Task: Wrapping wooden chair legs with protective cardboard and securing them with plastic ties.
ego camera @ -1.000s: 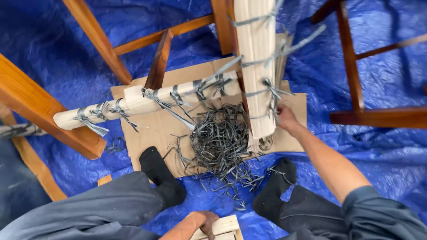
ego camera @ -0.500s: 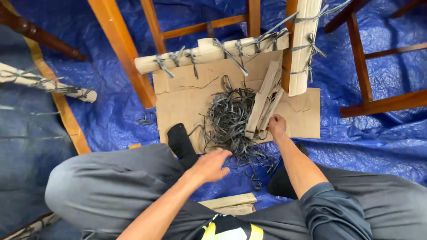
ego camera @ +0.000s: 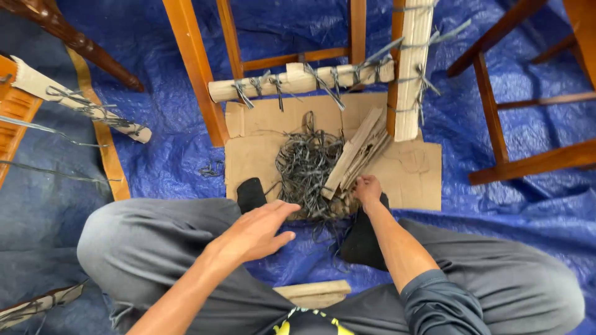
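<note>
Right hand (ego camera: 367,188) closed down on the near end of a bundle of cardboard strips (ego camera: 357,155); fingertips hidden behind the knuckles, so exactly how many strips it pinches can't be made out. Left hand (ego camera: 257,231) open, fingers spread and flat, hovering over the left knee, palm down, holding nothing; fingertips just short of the strap pile.

Blue tarp (ego camera: 509,211) covers the floor, edges cut off on all sides. Wooden chair frames (ego camera: 192,68) stand on it, all cropped at the top; only legs and rungs show. Flat cardboard sheet (ego camera: 410,174) lies on the tarp between the chair legs.

Cardboard strips lie on that sheet, long axis running diagonally from the right hand up and away to the right, far end leaning near a cardboard-wrapped chair leg (ego camera: 413,68). Cardboard-wrapped rung (ego camera: 298,80) runs crosswise above, bound with grey straps.

Tangle of cut grey straps (ego camera: 307,164) lies heaped on the sheet, just left of the strips, touching them; individual pieces impossible to separate. Black socks (ego camera: 251,193) poke out at its near edge, partly buried.
</note>
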